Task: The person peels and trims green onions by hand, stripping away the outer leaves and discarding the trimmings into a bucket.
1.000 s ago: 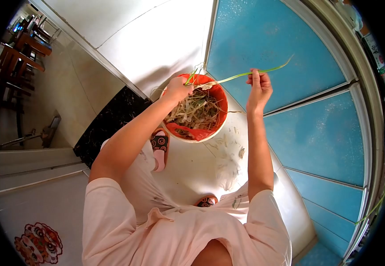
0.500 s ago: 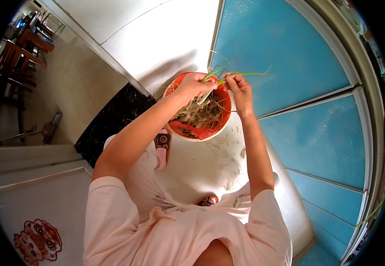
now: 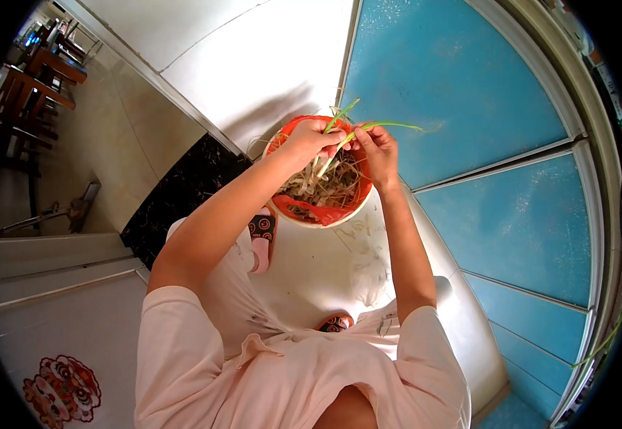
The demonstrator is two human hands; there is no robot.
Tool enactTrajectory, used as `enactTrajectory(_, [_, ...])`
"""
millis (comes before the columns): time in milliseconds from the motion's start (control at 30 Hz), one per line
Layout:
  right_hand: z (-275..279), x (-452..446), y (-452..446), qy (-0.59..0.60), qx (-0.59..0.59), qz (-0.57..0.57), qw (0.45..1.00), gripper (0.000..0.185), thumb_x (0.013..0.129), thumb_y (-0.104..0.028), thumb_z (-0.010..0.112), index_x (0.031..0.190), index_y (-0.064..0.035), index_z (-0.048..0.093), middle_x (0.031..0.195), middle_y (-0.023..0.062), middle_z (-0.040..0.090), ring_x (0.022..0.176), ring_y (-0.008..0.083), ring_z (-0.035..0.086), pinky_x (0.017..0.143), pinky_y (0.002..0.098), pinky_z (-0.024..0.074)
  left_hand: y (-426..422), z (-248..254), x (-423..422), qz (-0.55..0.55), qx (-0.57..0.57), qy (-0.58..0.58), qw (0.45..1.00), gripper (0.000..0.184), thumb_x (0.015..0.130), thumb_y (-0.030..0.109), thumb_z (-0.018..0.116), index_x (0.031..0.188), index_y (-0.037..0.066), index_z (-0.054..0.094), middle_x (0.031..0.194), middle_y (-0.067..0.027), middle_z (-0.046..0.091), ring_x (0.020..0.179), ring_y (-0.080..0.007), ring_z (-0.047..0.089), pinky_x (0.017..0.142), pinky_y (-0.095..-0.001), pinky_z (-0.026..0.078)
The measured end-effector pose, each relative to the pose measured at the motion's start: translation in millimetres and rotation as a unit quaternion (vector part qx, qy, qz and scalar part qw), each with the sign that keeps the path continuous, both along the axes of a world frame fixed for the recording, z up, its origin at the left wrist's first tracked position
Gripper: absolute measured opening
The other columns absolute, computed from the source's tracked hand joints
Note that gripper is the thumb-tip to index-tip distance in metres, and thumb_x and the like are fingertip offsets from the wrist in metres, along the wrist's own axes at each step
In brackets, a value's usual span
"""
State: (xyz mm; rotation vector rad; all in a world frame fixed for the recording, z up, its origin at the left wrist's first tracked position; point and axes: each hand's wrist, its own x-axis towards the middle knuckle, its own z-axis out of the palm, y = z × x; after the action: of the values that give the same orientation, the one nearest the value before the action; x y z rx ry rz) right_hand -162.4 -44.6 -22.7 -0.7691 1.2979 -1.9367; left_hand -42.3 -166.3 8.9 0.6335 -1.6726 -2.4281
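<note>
Both hands are over a bucket (image 3: 334, 225) lined with a red plastic bag (image 3: 304, 209). Dry, straw-coloured stalks and peelings (image 3: 325, 189) fill much of it. My left hand (image 3: 315, 140) is closed around thin scallions, whose white ends hang below its fingers and whose green tops (image 3: 345, 109) stick up past them. My right hand (image 3: 377, 148) pinches a scallion (image 3: 397, 124) between thumb and fingers, close to the left fingertips. Its long green leaf reaches out to the right. How the stems cross between the two hands is partly hidden by the fingers.
Blue cabinet doors (image 3: 461, 79) stand to the right, a white panel (image 3: 253, 64) behind the bucket. On the left are a black floor strip (image 3: 182, 186), wooden chairs (image 3: 25, 100) and a long-handled dustpan-like object (image 3: 82, 205). My slippered foot (image 3: 262, 227) is beside the bucket.
My right hand has shifted slightly down and toward the left hand. The scallions have turned a little, and their white ends show more clearly over the bucket.
</note>
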Motion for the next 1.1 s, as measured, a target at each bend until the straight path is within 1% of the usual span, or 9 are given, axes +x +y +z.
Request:
enactTrajectory(100, [-0.3, -2.4, 1.6, -0.013, -0.014, 0.018, 1.0, 0.008, 0.089, -0.007, 0.059, 0.092, -0.0003, 0.062, 0.077, 0.0002, 0.06, 0.065, 0.0066, 0.051, 0.062, 0.0206, 0.0432, -1.3, 0.8, 1.3, -0.006, 0.001, -0.008, 1.0, 0.017, 0.088, 0.013, 0.058, 0.101, 0.002, 0.062, 0.08, -0.0043, 0.062, 0.06, -0.0067, 0.048, 0.052, -0.0201, 0.034])
enactTrajectory(200, [2.0, -2.2, 0.9, -0.012, -0.015, 0.013, 1.0, 0.008, 0.089, -0.007, 0.059, 0.092, -0.0004, 0.062, 0.078, 0.0006, 0.061, 0.066, 0.0065, 0.051, 0.063, 0.0203, 0.0433, 1.2, 4.6, 1.5, 0.004, 0.016, -0.016, 1.0, 0.017, 0.087, 0.014, 0.06, 0.099, 0.002, 0.062, 0.08, -0.0039, 0.062, 0.06, -0.0067, 0.049, 0.052, -0.0199, 0.035])
enactTrajectory(300, [4.9, -4.3, 0.9, -0.009, 0.005, -0.014, 1.0, 0.009, 0.089, -0.007, 0.059, 0.093, -0.0004, 0.062, 0.079, 0.0011, 0.061, 0.067, 0.0064, 0.052, 0.063, 0.02, 0.0435, 2.4, 6.3, 2.1, -0.011, -0.109, -0.055, 0.992, 0.018, 0.087, 0.016, 0.061, 0.098, 0.002, 0.062, 0.081, -0.0043, 0.063, 0.059, -0.0065, 0.048, 0.053, -0.0198, 0.036])
enactTrajectory(500, [5.5, -14.8, 3.5, 0.005, -0.024, -0.004, 1.0, 0.009, 0.09, -0.007, 0.057, 0.094, -0.0006, 0.061, 0.083, 0.0019, 0.061, 0.07, 0.0077, 0.053, 0.067, 0.0207, 0.0442, 0.7, 3.7, 1.4, -0.011, -0.012, -0.011, 1.0, 0.018, 0.086, 0.015, 0.062, 0.097, 0.002, 0.062, 0.085, -0.0062, 0.064, 0.059, -0.0061, 0.046, 0.052, -0.0199, 0.035])
enactTrajectory(700, [14.1, -13.5, 6.8, 0.033, -0.023, 0.022, 0.999, 0.01, 0.091, -0.008, 0.055, 0.096, -0.0004, 0.06, 0.087, 0.0025, 0.06, 0.074, 0.0089, 0.053, 0.072, 0.0221, 0.0445, -3.6, -1.8, 1.4, -0.031, 0.057, -0.01, 0.998, 0.015, 0.089, 0.013, 0.057, 0.099, 0.003, 0.06, 0.084, -0.006, 0.062, 0.06, -0.0064, 0.045, 0.051, -0.0201, 0.032])
enactTrajectory(800, [15.0, -10.5, 8.7, 0.059, -0.03, 0.034, 0.997, 0.011, 0.092, -0.007, 0.054, 0.098, -0.0002, 0.06, 0.088, 0.0021, 0.059, 0.074, 0.008, 0.053, 0.071, 0.0212, 0.0445, -5.2, -2.2, 2.4, -0.032, 0.06, -0.025, 0.997, 0.014, 0.09, 0.013, 0.056, 0.099, 0.003, 0.06, 0.082, -0.0045, 0.061, 0.061, -0.0064, 0.045, 0.051, -0.0197, 0.032])
enactTrajectory(900, [12.1, -9.9, 9.4, 0.053, -0.026, 0.041, 0.997, 0.012, 0.092, -0.006, 0.053, 0.099, 0.0002, 0.06, 0.089, 0.0011, 0.059, 0.075, 0.0066, 0.052, 0.07, 0.0198, 0.0448, -2.5, 2.0, 2.5, -0.026, 0.033, -0.023, 0.999, 0.015, 0.088, 0.013, 0.059, 0.098, 0.003, 0.06, 0.082, -0.0039, 0.06, 0.061, -0.0061, 0.045, 0.051, -0.0197, 0.032])
enactTrajectory(1000, [11.8, -10.1, 10.3, 0.052, -0.007, 0.04, 0.998, 0.013, 0.092, -0.007, 0.052, 0.1, 0.0, 0.059, 0.089, 0.0006, 0.059, 0.075, 0.0064, 0.052, 0.071, 0.0199, 0.0452, 1.1, 7.6, 2.6, -0.03, -0.045, -0.036, 0.998, 0.016, 0.086, 0.014, 0.062, 0.097, 0.003, 0.06, 0.082, -0.0037, 0.06, 0.061, -0.0059, 0.046, 0.052, -0.0197, 0.032])
enactTrajectory(1100, [13.7, -10.4, 11.0, 0.06, 0.014, 0.049, 0.997, 0.013, 0.093, -0.009, 0.051, 0.1, -0.0012, 0.059, 0.089, 0.001, 0.06, 0.077, 0.0069, 0.053, 0.073, 0.0208, 0.0456, 1.4, 4.4, 2.7, -0.017, -0.044, -0.036, 0.998, 0.018, 0.084, 0.014, 0.065, 0.096, 0.002, 0.06, 0.083, -0.0048, 0.061, 0.062, -0.0058, 0.047, 0.052, -0.0197, 0.033])
